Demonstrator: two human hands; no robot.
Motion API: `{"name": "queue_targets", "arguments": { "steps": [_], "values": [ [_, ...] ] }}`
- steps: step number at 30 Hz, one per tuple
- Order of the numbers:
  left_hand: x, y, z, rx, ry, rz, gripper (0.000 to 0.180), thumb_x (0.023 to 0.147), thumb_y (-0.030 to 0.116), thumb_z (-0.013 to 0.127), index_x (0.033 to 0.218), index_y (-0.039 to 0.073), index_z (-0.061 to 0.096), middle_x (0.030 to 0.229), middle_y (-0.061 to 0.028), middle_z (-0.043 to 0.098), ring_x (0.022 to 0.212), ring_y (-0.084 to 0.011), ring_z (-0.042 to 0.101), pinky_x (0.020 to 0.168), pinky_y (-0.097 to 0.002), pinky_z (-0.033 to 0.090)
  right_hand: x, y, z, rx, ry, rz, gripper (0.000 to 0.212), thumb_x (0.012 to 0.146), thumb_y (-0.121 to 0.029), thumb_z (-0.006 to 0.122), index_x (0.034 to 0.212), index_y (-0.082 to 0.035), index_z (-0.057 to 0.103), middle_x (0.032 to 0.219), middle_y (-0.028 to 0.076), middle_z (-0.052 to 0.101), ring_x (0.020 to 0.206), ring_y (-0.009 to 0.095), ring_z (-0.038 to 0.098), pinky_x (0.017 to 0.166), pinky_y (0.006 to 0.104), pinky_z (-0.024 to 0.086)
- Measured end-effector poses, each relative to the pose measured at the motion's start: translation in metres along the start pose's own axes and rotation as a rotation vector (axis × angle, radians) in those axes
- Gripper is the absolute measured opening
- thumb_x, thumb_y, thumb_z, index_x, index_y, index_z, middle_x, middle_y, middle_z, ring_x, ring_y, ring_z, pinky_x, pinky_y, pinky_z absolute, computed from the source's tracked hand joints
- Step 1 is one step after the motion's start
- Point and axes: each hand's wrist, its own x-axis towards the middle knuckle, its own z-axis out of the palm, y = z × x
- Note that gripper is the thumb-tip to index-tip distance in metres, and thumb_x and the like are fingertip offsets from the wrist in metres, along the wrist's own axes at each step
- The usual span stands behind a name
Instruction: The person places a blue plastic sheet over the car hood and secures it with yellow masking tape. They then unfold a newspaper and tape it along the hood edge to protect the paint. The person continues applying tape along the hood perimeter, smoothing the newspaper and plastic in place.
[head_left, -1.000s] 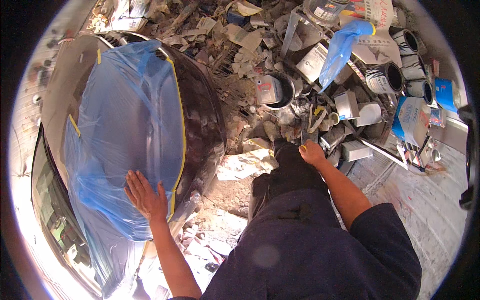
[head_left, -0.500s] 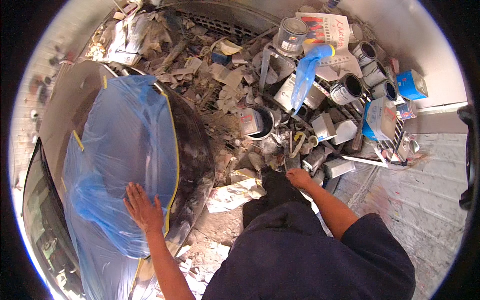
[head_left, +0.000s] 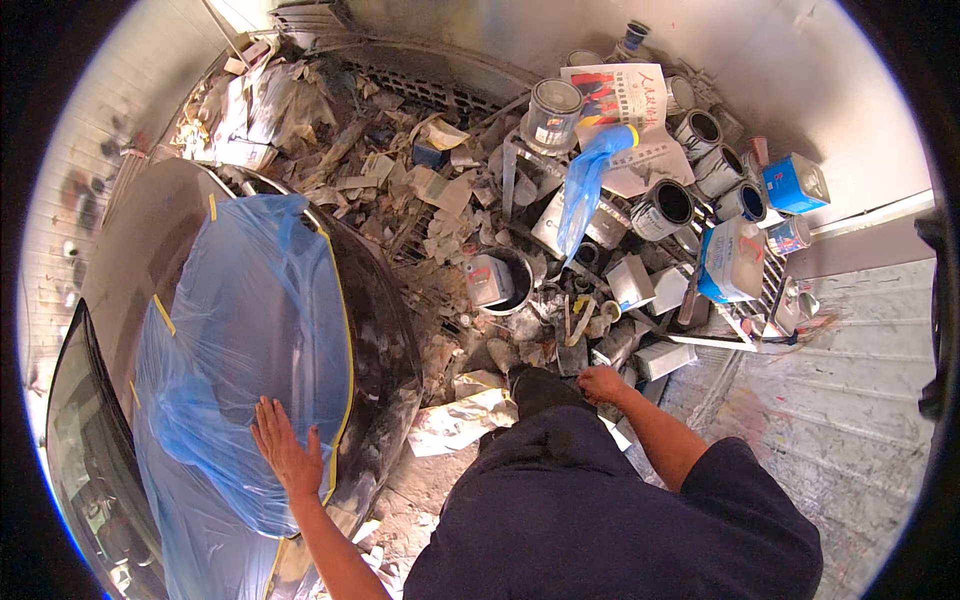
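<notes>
My left hand (head_left: 287, 447) lies open with its fingers stretched out, on or just over the blue plastic film (head_left: 245, 300). The film covers the car's hood (head_left: 130, 225), and yellow masking tape (head_left: 348, 375) runs along its right edge. Bare dark bodywork (head_left: 385, 320) shows beyond the tape. Beside my right thigh, my right hand (head_left: 600, 385) is closed, its fingers curled inward. Whatever it may hold is hidden.
Paint cans (head_left: 662, 208) and a blue-and-white tin (head_left: 732, 262) crowd a metal rack at the right. A roll of blue film (head_left: 590, 190) rests by a newspaper (head_left: 640, 110). Scrap paper (head_left: 440, 190) litters the floor ahead. The windshield (head_left: 90, 450) is far left.
My view has tilted up slightly, so the cans and rack appear lower and farther left. My left hand stays at the film, and my right hand remains closed by my thigh.
</notes>
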Motion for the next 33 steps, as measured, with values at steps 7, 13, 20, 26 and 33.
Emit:
{"name": "queue_targets", "arguments": {
  "steps": [7, 13, 20, 26, 33],
  "values": [
    [-0.014, 0.009, 0.003, -0.167, 0.251, -0.132, 0.071, 0.097, 0.008, 0.073, 0.163, -0.002, 0.051, 0.172, -0.0253, 0.047, 0.160, -0.0447, 0.043, 0.132, -0.0579, 0.032, 0.001, -0.133, -0.157, 0.183, 0.645, -0.336, 0.038, 0.110, -0.042, 0.067, 0.120, -0.007, 0.078, 0.103, 0.019, 0.080, 0.097, 0.039, 0.077, 0.090, 0.0461, 0.061],
    [0.012, 0.092, -0.005, -0.248, 0.234, 0.013, 0.055, 0.095, 0.002, 0.071, 0.150, -0.003, 0.064, 0.162, -0.0270, 0.057, 0.144, -0.0504, 0.056, 0.121, -0.0588, 0.044, 0.061, -0.204, -0.439, -0.057, 1.285, -0.622, 0.032, 0.103, -0.023, 0.073, 0.131, -0.007, 0.075, 0.121, 0.027, 0.070, 0.109, 0.046, 0.070, 0.095, 0.0533, 0.057],
    [0.003, 0.125, -0.022, -0.279, 0.066, -0.015, 0.049, 0.091, 0.000, 0.073, 0.139, -0.002, 0.071, 0.156, -0.0275, 0.060, 0.131, -0.0498, 0.063, 0.108, -0.0568, 0.055, 0.186, -0.257, -0.589, -0.809, 1.025, -0.252, 0.068, 0.097, -0.024, 0.075, 0.161, -0.008, 0.057, 0.152, 0.038, 0.060, 0.155, 0.054, 0.044, 0.132, 0.0588, 0.033],
    [-0.027, 0.112, -0.005, -0.331, 0.002, -0.183, 0.046, 0.092, 0.001, 0.073, 0.138, 0.000, 0.072, 0.156, -0.0265, 0.060, 0.131, -0.0446, 0.065, 0.109, -0.0531, 0.055, 0.212, -0.222, -0.618, -1.078, 0.906, -0.325, 0.035, 0.100, -0.024, 0.076, 0.128, -0.003, 0.072, 0.137, 0.031, 0.067, 0.130, 0.049, 0.064, 0.112, 0.0591, 0.048],
    [-0.059, 0.110, 0.017, -0.393, 0.035, -0.213, 0.038, 0.094, 0.003, 0.073, 0.132, -0.001, 0.074, 0.145, -0.0227, 0.069, 0.126, -0.0436, 0.069, 0.106, -0.0509, 0.058, 0.162, -0.196, -0.666, -0.922, 0.987, -0.353, 0.021, 0.101, -0.022, 0.073, 0.103, -0.001, 0.074, 0.106, 0.028, 0.075, 0.103, 0.051, 0.071, 0.091, 0.0594, 0.056]
  ]
}}
